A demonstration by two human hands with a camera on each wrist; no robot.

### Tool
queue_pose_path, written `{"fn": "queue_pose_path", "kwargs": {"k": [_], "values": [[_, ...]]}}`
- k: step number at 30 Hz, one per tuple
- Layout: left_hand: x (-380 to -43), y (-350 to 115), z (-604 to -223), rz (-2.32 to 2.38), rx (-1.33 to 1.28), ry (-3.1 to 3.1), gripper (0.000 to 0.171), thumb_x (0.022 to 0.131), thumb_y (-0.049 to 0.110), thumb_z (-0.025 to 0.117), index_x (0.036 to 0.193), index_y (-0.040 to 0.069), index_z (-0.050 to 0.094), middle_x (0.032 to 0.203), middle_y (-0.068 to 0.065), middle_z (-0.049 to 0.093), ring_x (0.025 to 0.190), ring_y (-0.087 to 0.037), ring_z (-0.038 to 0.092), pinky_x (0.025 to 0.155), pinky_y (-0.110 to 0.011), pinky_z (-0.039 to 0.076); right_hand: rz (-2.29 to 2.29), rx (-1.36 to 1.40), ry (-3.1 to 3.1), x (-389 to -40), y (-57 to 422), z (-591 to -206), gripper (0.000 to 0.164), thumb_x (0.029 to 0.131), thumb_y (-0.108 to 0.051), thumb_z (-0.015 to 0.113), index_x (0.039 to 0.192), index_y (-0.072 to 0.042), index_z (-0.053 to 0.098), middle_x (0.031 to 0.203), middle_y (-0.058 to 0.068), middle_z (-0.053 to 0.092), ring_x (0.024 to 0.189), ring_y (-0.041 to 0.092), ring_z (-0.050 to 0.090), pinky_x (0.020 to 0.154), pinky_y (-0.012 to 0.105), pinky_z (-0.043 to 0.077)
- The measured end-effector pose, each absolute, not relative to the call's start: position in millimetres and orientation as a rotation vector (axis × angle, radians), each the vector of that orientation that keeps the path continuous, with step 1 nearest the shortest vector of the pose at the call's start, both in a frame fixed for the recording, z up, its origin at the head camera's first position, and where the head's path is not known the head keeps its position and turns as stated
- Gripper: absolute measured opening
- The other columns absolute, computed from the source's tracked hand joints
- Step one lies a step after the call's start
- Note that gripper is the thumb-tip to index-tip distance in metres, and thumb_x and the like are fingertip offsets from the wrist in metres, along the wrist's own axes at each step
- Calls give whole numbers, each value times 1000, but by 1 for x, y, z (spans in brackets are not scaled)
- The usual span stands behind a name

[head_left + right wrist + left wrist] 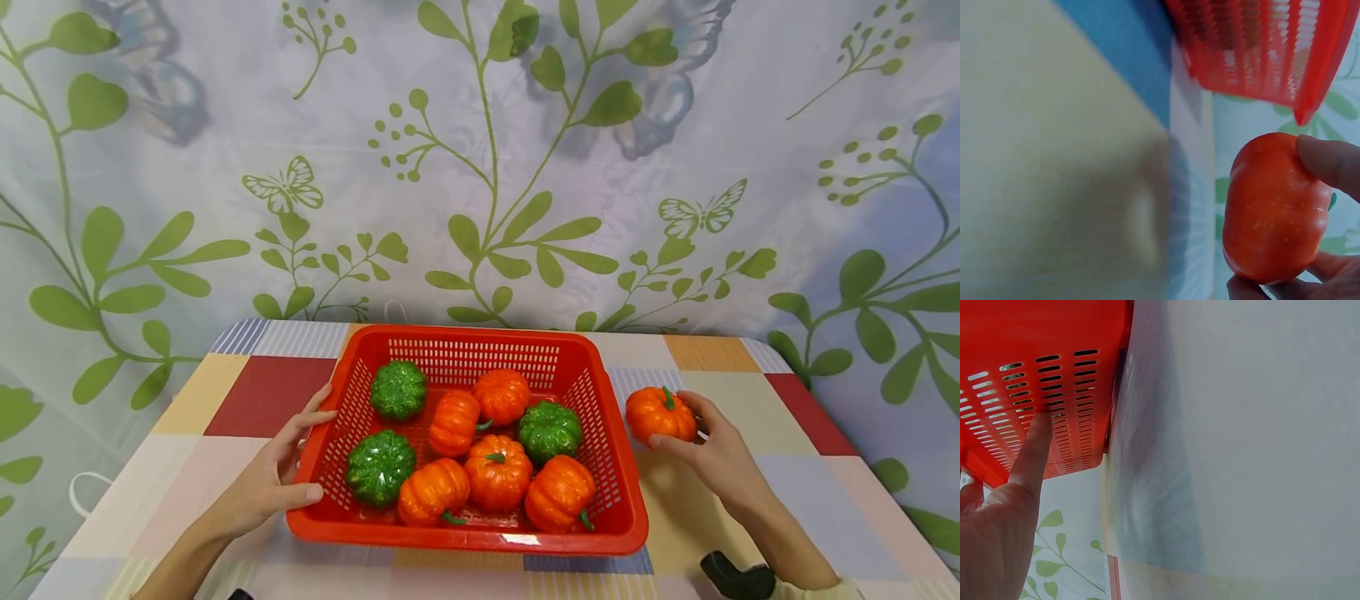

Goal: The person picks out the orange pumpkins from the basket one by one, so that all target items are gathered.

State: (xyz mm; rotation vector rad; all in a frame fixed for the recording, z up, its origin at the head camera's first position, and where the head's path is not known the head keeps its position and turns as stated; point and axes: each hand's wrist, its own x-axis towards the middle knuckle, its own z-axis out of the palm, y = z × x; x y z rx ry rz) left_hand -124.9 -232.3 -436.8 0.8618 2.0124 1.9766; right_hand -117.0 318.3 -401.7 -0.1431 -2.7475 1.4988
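Observation:
A red plastic basket (525,542) holds several small orange pumpkins (498,472) and three green ones (381,467). My left hand (266,479) rests against the basket's left side, thumb at the rim near the front corner and fingers further back. In the left wrist view, one straight finger (1032,453) touches the slotted outer wall. Right of the basket, my right hand (716,454) grips another orange pumpkin (658,414) with a green stem. Seen from the right wrist, thumb and fingers hold this pumpkin (1275,209) from opposite sides, raised off the table and apart from the basket.
A checked patchwork cloth (712,533) covers the table. Behind it hangs a pale curtain (345,208) printed with green leaves and butterflies. A black strap piece (738,577) sits at my right wrist. A white loop (82,492) shows at the table's left edge.

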Motion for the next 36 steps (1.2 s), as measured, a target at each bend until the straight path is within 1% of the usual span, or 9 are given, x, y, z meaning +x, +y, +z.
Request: {"fn": "queue_pose_path", "kwargs": {"k": [2,8,15,17,20,22,24,27,36], "values": [[-125,-232,-438,1980,852,2004,73,82,-7,62,146,-5,28,165,-3,-3,137,-8,31,94,-36,51,1499,-161,-2767,-122,322,-405,84,88,-25,74,150,3,25,145,29,35,122,42,42,78,13,42],[-125,-233,-439,1981,841,2000,72,83,-6,62,146,-4,28,165,-4,-3,136,-10,33,93,-38,52,1496,-165,-2781,-132,331,-412,82,89,-22,72,149,5,24,145,31,33,122,41,40,83,20,41],[-125,-233,-438,1996,837,1965,72,83,-7,62,146,-4,28,165,-2,-3,137,-10,33,91,-40,52,1525,-208,-2763,-138,337,-420,84,88,-20,73,149,7,22,147,32,28,123,43,39,82,16,40],[-125,-233,-437,1998,841,1960,72,83,-7,62,147,-4,28,165,-2,-3,137,-10,32,92,-39,52,1483,-199,-2779,-139,339,-421,84,88,-20,74,149,7,23,147,32,29,122,43,40,87,22,41],[-125,-233,-436,1996,846,1974,72,83,-8,62,147,-4,28,165,-3,-4,136,-11,33,93,-38,52,1430,-160,-2798,-138,339,-423,85,86,-20,76,149,6,25,145,33,32,121,45,40,97,41,42],[-125,-232,-436,1991,852,1990,73,83,-8,62,147,-4,28,165,-4,-4,136,-12,34,94,-37,51,1378,-127,-2814,-138,338,-424,86,86,-20,76,149,7,25,143,34,34,122,47,40,101,56,38],[-124,-232,-435,1990,856,2004,73,82,-8,61,147,-4,28,165,-4,-4,136,-13,33,94,-36,51,1342,-95,-2818,-139,337,-424,85,85,-19,77,148,8,26,143,35,34,122,49,38,102,64,34],[-124,-232,-435,1984,855,2019,73,82,-8,61,147,-4,28,165,-5,-3,137,-12,32,94,-36,51,1296,-83,-2831,-140,336,-424,85,85,-19,76,147,10,26,143,36,32,123,50,37,102,68,32],[-124,-233,-436,1973,844,2023,73,83,-7,61,148,-3,29,165,-3,-3,135,-13,35,93,-36,52,1270,-78,-2835,-138,339,-428,83,86,-18,76,147,10,26,142,36,32,122,50,37,102,67,32]]}}
